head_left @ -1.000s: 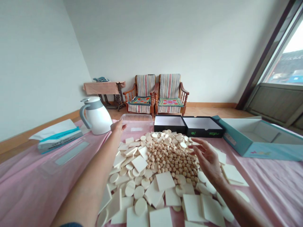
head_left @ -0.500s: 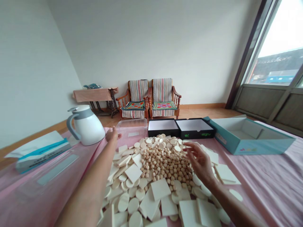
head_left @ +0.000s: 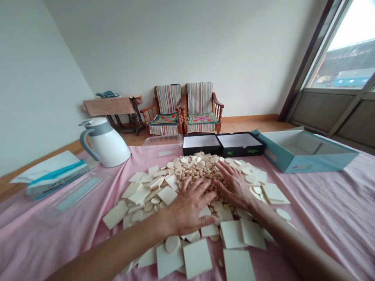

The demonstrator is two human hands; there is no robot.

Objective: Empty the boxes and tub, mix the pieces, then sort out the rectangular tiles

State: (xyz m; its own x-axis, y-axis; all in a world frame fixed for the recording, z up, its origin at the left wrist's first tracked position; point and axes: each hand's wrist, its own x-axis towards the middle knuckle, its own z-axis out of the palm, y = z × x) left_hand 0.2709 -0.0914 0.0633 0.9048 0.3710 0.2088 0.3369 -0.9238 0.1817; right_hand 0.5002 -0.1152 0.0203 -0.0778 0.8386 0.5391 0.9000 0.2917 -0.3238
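Observation:
A broad heap of pale wooden pieces lies on the pink tablecloth [head_left: 316, 195] in front of me. Small wooden beads or cubes [head_left: 193, 171] fill its middle, partly covered by my hands. Square wooden tiles [head_left: 197, 257] and round wooden discs [head_left: 172, 244] surround them. My left hand [head_left: 189, 207] is palm down over the heap, fingers spread, at the near side of the small pieces. Just to its right, my right hand [head_left: 234, 185] also rests palm down with fingers apart. Neither hand grips anything; whether the palms press on the pieces is hidden.
Behind the heap stand a clear plastic container [head_left: 162, 144], two black boxes with white insides [head_left: 202, 150] [head_left: 240, 151] and a light-blue box [head_left: 316, 162]. To the left are a white jug [head_left: 109, 150], a tissue pack [head_left: 58, 177] and a clear lid [head_left: 74, 195].
My left hand has come from beside the clear container back and right onto the heap. My right hand has moved slightly left and flattened over the small pieces. The view has tilted down.

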